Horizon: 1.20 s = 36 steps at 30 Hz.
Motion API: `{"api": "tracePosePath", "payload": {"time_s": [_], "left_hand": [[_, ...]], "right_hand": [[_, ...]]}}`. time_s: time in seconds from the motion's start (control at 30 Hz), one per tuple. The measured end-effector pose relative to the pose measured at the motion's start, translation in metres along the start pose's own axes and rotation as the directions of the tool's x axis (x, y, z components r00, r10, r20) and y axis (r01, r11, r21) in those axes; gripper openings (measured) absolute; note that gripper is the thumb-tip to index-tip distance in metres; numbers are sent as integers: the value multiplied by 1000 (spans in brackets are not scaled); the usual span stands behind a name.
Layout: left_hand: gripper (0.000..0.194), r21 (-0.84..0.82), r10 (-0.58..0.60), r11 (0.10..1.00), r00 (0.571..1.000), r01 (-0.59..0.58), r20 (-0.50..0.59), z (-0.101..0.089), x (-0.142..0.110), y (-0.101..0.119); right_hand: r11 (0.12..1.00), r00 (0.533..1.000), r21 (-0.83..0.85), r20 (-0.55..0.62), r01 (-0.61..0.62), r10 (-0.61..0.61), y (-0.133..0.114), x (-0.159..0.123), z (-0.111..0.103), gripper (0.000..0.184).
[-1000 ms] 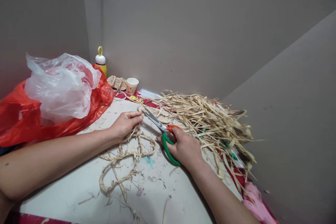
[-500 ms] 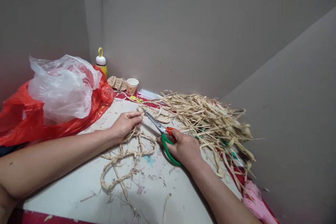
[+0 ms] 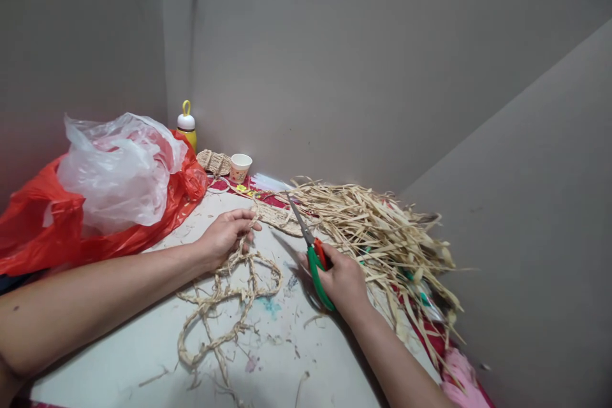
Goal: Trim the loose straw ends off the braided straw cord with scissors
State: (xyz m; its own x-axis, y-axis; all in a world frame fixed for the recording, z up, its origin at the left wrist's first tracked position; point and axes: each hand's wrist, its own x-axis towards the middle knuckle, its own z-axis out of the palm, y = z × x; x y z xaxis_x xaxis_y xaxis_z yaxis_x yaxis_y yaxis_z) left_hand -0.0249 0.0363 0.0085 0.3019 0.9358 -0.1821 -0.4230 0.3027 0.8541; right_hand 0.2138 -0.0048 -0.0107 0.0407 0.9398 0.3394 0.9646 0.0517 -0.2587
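Observation:
My right hand grips a pair of scissors with green and orange handles, its blades together and angled up and to the left. Between the fingers of my left hand runs a braided straw cord. The rest of that cord lies in loose loops on the white board below, frayed with thin fibre ends. Just beyond both hands rests a flat woven straw sole, partly behind the blades.
A heap of dry straw strips spreads at the right. Red and white plastic bags bulge at the left. Farther back stand a yellow bottle, a paper cup and another woven straw piece. Walls enclose the table.
The scissors have drawn back to the right from my left hand, and their blades have closed. My left fingers have loosened a little around the cord. The view has tilted slightly upward.

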Motion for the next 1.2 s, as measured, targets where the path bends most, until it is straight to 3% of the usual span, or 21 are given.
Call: {"api": "tracePosePath", "payload": {"time_s": [0.2, 0.37, 0.5, 0.73, 1.03, 1.2], "left_hand": [[31, -10, -2, 1000, 999, 3, 38, -3, 2, 1], [20, 47, 22, 999, 997, -26, 75, -1, -1, 2], [23, 81, 31, 996, 994, -39, 101, -1, -2, 1], [13, -35, -11, 999, 989, 16, 146, 0, -1, 10], [29, -132, -43, 989, 979, 71, 201, 2, -4, 21], [35, -137, -51, 987, 970, 85, 238, 3, -6, 20]], "right_hand": [[985, 991, -106, 4, 134, -134, 0, -4, 4, 31], [981, 987, -123, -25, 153, -157, 1, -4, 4, 33], [978, 982, -110, -50, 178, -184, 0, -4, 2, 35], [964, 970, -107, 9, 244, -244, 2, -6, 3, 32], [943, 947, -118, 120, 312, -298, 0, -5, 1, 29], [945, 947, -96, 103, 314, -304, -5, -8, 4, 28]]}}
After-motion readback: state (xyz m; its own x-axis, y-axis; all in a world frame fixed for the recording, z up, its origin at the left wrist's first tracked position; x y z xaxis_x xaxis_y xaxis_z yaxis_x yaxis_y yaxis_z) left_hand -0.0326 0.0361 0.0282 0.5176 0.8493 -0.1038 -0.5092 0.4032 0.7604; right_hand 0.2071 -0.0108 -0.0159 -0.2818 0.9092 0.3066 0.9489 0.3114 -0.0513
